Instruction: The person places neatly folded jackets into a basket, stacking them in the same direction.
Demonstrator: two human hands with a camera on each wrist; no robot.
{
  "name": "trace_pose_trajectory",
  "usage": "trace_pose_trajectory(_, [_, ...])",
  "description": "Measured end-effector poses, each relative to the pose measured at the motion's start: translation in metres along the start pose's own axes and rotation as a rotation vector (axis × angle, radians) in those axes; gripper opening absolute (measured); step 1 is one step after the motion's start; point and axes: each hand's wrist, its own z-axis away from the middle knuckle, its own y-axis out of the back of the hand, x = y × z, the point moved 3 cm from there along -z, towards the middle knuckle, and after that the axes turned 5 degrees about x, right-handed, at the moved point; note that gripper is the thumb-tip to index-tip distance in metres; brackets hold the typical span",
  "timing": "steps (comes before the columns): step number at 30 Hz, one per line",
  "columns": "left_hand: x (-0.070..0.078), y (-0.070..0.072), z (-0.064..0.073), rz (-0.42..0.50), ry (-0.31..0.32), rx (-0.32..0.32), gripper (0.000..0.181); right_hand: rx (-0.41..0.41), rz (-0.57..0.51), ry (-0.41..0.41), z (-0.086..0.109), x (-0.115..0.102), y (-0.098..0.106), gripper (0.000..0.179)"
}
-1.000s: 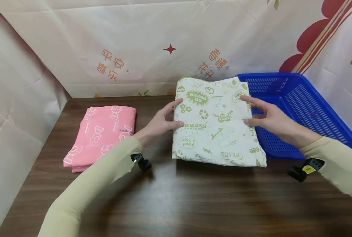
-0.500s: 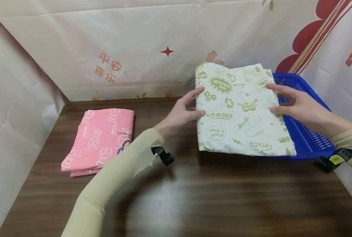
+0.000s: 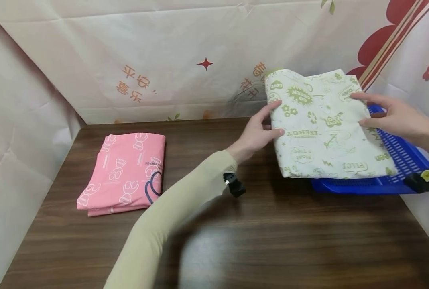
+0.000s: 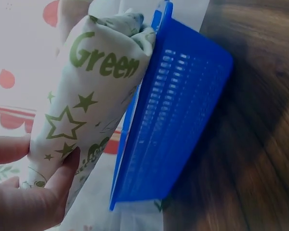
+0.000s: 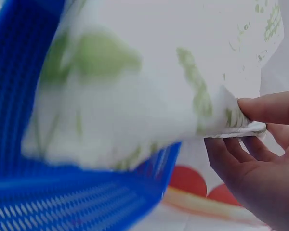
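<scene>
A: Left to right, what's readable?
B: Pink folded cloth (image 3: 124, 172), left on the worktop (image 3: 290, 241): "FIERCE" at its right edge, white figures, dark curved line. Backdrop (image 3: 178, 92) behind: 平安喜乐, tilted. White-and-green cloth (image 3: 326, 128): "ENERGY" upside down from the head, starburst above it, smaller print soft.
A: Hands?
B: Left hand (image 3: 255, 134) reaches in from the lower left, fingers pinching the white cloth's left edge. Right hand (image 3: 398, 116) comes in from the right, fingers pinching the opposite edge, some on the printed face, some beneath.
A: Where's the white cloth?
B: Held up between both hands, tilted, overlapping the blue basket (image 3: 405, 156) at right. Can't tell if it touches the rim.
A: Wrist cams add anything?
B: Left wrist reads "Green" in full, plus stars and the bunched folds; head gets only "een" near the corner. It also has the basket's slotted outer wall. Right wrist has fingers under the cloth, which head hides; print there is blurred.
</scene>
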Motion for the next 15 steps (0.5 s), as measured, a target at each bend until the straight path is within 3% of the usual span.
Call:
trace_pose_trajectory(8, [-0.01, -0.044, -0.016, -0.026, 0.046, 0.019, 0.072, 0.025, 0.073, -0.017, -0.004, 0.036, 0.02, 0.069])
trace_pose_trajectory(15, [-0.019, -0.067, -0.025, 0.008, 0.09, 0.024, 0.073, 0.001, 0.133, -0.05, -0.008, 0.057, 0.034, 0.072])
